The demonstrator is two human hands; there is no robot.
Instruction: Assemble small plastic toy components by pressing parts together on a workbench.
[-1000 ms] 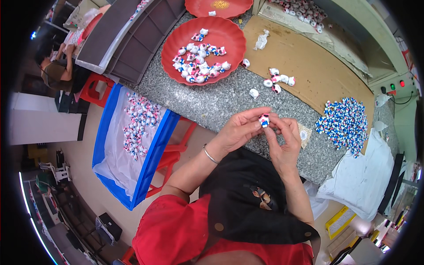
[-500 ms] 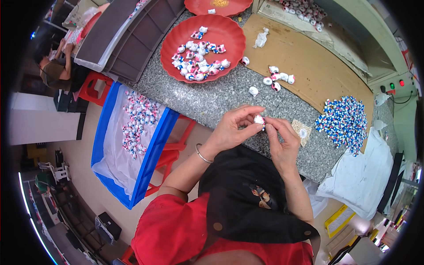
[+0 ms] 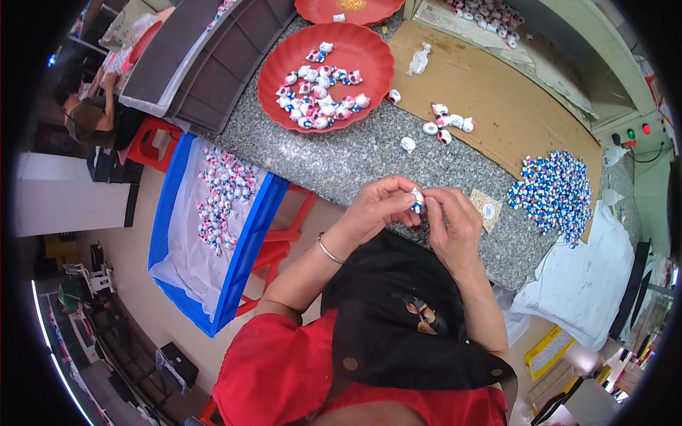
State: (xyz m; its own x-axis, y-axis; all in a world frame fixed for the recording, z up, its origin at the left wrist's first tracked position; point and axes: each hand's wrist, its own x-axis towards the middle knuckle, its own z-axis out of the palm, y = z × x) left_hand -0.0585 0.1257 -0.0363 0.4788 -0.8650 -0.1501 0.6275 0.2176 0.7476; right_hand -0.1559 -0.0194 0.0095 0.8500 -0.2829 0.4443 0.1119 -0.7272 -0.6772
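Note:
Between both hands, above the near edge of the granite worktop (image 3: 341, 163), is a small white, blue and pink figurine (image 3: 417, 201). My left hand (image 3: 379, 213) pinches it with thumb and fingers. My right hand (image 3: 455, 224) is closed at its right side, thumb and forefinger pressed to it; the fingertips partly hide it. A loose white piece (image 3: 407, 145) lies beyond the hands, and several white and pink head pieces (image 3: 444, 124) cluster farther back. To the right is a heap of small blue, white and pink pieces (image 3: 550, 195).
A red scalloped plate (image 3: 284, 57) bears several figurines. Left of the worktop, a blue tray (image 3: 163, 213) lined with white film holds more, near red stools (image 3: 270, 255). A brown cardboard sheet (image 3: 490, 85) covers the back. A grey crate (image 3: 227, 64) stands far left, a seated person (image 3: 92, 113) beyond.
The figurine has turned in my fingers, its blue part now showing where mostly white showed before. My left fingers have curled in closer around it.

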